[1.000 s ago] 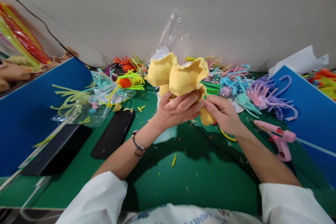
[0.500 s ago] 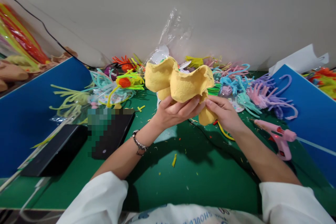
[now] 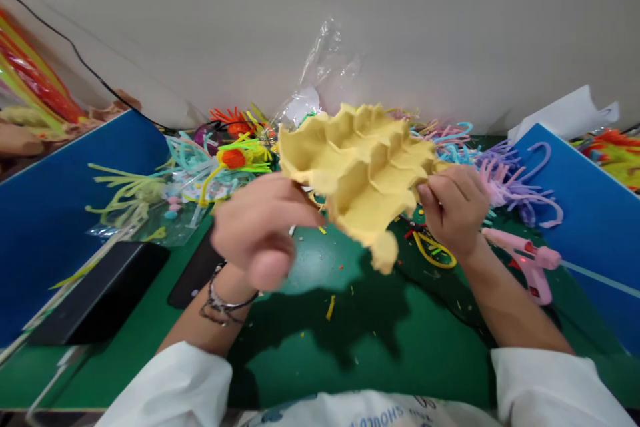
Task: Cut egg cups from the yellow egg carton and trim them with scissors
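Above the green bench (image 3: 310,360), have now turned the yellow moulded tray (image 3: 373,167) hollow side into view, pinching its right edge in the closed right hand (image 3: 455,207), with the left hand (image 3: 255,223) half open, blurred near its left edge, contact unclear.

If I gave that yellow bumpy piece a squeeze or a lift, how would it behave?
The yellow piece is probably light, as its walls look thin. It seems fairly stiff, keeping its cupped shape with the right hand gripping one edge. The ragged rim might tear if squeezed.
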`<state>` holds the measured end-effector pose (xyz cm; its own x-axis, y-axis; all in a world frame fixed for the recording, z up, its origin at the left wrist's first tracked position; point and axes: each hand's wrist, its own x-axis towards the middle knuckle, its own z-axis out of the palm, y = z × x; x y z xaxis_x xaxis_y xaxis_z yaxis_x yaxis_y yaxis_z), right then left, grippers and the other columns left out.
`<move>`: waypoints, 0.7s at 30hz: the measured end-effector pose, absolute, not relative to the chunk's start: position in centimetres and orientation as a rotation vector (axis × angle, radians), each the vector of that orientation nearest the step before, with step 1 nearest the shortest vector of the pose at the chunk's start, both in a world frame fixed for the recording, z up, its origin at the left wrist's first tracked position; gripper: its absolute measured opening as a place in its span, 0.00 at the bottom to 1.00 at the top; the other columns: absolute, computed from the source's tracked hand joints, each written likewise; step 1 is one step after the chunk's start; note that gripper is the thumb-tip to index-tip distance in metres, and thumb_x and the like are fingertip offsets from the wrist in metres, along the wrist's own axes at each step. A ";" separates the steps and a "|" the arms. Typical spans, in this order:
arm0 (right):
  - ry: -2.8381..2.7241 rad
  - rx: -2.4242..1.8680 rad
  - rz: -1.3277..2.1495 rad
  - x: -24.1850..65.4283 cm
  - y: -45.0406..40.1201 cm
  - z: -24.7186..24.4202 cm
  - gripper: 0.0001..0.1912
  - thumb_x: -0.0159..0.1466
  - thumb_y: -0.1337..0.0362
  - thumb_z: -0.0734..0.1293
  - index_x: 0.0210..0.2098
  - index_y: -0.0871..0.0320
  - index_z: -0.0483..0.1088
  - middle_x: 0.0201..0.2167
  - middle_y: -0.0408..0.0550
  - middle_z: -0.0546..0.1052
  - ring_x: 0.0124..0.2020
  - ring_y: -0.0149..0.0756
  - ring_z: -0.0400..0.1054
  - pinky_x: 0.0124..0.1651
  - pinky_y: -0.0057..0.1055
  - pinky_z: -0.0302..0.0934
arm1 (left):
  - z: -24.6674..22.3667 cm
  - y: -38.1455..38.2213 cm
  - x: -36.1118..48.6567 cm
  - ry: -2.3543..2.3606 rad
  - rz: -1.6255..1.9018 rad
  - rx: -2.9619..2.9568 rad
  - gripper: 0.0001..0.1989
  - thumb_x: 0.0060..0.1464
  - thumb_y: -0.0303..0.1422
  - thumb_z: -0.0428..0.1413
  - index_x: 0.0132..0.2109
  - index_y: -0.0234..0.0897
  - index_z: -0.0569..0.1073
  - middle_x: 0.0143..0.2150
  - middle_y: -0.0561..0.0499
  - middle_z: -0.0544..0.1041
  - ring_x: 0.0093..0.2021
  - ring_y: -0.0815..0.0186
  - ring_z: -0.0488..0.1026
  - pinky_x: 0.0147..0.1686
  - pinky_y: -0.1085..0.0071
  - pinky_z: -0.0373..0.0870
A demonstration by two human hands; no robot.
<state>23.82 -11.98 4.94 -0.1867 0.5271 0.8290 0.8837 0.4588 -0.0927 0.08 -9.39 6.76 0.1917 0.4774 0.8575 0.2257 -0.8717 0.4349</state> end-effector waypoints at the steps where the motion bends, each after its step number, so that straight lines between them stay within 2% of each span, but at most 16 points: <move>1: -1.881 -1.204 -0.636 24.3 -12.1 5.1 0.19 0.66 0.53 0.56 0.24 0.55 0.67 0.22 0.47 0.67 0.27 0.34 0.58 0.34 0.34 0.50 | 7.0 -8.8 -0.2 0.579 1.959 2.012 0.27 0.58 0.53 0.39 0.22 0.42 0.67 0.18 0.55 0.67 0.21 0.70 0.65 0.24 0.69 0.62; 2: -1.916 -1.218 -0.713 24.7 -12.2 5.2 0.18 0.65 0.52 0.57 0.25 0.54 0.68 0.22 0.47 0.68 0.27 0.34 0.58 0.34 0.35 0.49 | 7.1 -8.0 -0.5 0.517 2.093 1.819 0.26 0.59 0.49 0.41 0.21 0.41 0.67 0.15 0.56 0.64 0.17 0.72 0.60 0.20 0.71 0.58; 3: -1.956 -1.232 -0.755 24.9 -12.3 5.3 0.18 0.65 0.52 0.58 0.26 0.53 0.69 0.22 0.47 0.68 0.26 0.34 0.57 0.34 0.35 0.48 | 7.1 -6.9 -0.8 0.539 2.056 1.739 0.26 0.59 0.50 0.42 0.21 0.40 0.67 0.15 0.57 0.64 0.16 0.74 0.58 0.17 0.74 0.56; 6: -2.116 -1.262 -0.747 24.8 -12.3 5.5 0.17 0.66 0.52 0.57 0.28 0.51 0.71 0.22 0.45 0.70 0.24 0.32 0.56 0.31 0.35 0.45 | 6.6 -4.0 -1.3 0.756 1.507 1.750 0.16 0.50 0.48 0.53 0.31 0.39 0.72 0.23 0.56 0.73 0.23 0.74 0.68 0.19 0.78 0.62; 7: -2.185 -1.264 -0.720 24.6 -12.3 5.5 0.17 0.66 0.52 0.57 0.28 0.50 0.71 0.23 0.44 0.71 0.24 0.31 0.56 0.30 0.34 0.44 | 6.4 -3.5 -1.4 0.808 1.263 1.807 0.16 0.50 0.46 0.54 0.37 0.38 0.73 0.29 0.53 0.76 0.29 0.70 0.72 0.23 0.77 0.66; 9: -2.311 -1.256 -0.663 24.0 -12.1 5.5 0.17 0.67 0.54 0.56 0.29 0.49 0.71 0.25 0.42 0.73 0.25 0.30 0.56 0.29 0.34 0.43 | 6.0 -3.2 -1.3 0.753 0.909 1.889 0.19 0.52 0.45 0.52 0.44 0.36 0.73 0.34 0.48 0.79 0.33 0.65 0.76 0.26 0.74 0.70; 11: -2.392 -1.260 -0.629 23.6 -12.1 5.5 0.17 0.68 0.56 0.54 0.30 0.49 0.70 0.27 0.41 0.73 0.25 0.29 0.57 0.29 0.34 0.43 | 5.7 -3.8 -1.0 0.711 0.734 1.922 0.19 0.54 0.45 0.52 0.45 0.36 0.72 0.37 0.46 0.80 0.33 0.63 0.77 0.26 0.73 0.72; 15: -2.402 -1.247 -0.723 23.6 -12.3 5.8 0.15 0.68 0.58 0.55 0.30 0.48 0.69 0.27 0.40 0.73 0.29 0.31 0.58 0.34 0.34 0.44 | 5.8 -5.0 -0.4 0.829 0.793 1.890 0.19 0.53 0.43 0.55 0.47 0.35 0.71 0.39 0.45 0.80 0.30 0.66 0.77 0.23 0.76 0.70; 21: -2.301 -1.000 -0.925 24.2 -13.0 6.3 0.12 0.67 0.63 0.58 0.29 0.50 0.67 0.25 0.39 0.70 0.30 0.30 0.57 0.36 0.34 0.44 | 6.4 -5.8 -0.2 0.798 0.877 1.910 0.19 0.53 0.39 0.55 0.49 0.34 0.69 0.41 0.45 0.78 0.34 0.66 0.76 0.25 0.76 0.71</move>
<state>24.21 -13.04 6.32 -0.6280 0.4536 0.6323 0.7650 0.5087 0.3949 -0.22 -5.78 6.42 0.5477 0.7945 0.2623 0.1869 -0.4218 0.8872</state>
